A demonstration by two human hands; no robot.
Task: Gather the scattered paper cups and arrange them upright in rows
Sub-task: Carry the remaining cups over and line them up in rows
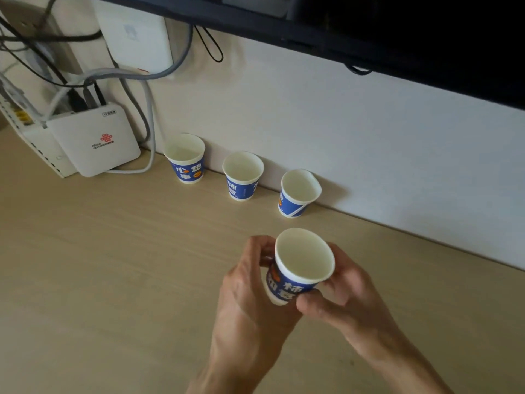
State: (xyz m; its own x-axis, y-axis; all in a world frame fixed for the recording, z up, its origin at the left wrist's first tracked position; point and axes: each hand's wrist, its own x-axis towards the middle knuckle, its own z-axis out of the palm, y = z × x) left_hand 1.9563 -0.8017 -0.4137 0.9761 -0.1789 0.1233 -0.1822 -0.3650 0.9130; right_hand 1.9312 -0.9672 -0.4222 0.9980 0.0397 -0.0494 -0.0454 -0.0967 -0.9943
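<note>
The left hand (250, 285) curls its fingers round the left side of a blue-and-white paper cup (301, 263), thumb and fingertips up near the rim. The right hand (341, 297) grips the same cup from the other side, its thumb pressed on the blue printed wall low down. The cup is mouth-up and tilted a little toward the wall, held in front of the row; whether its base touches the desk (113, 251) I cannot tell, as the hands cover it.

Beyond the hands, three more printed cups stand upright in a row along the desk's back edge, close against the white wall (355, 132): the left cup (186, 159), the middle cup (243, 176) and the right cup (298, 193), each apart from its neighbour. The right cup's rim is dented on its wall side.

Toward the back left corner a white router (93, 140) lies on the desk, with grey and black cables (139, 109) running up from it. A dark screen (426, 38) hangs over the back right.
</note>
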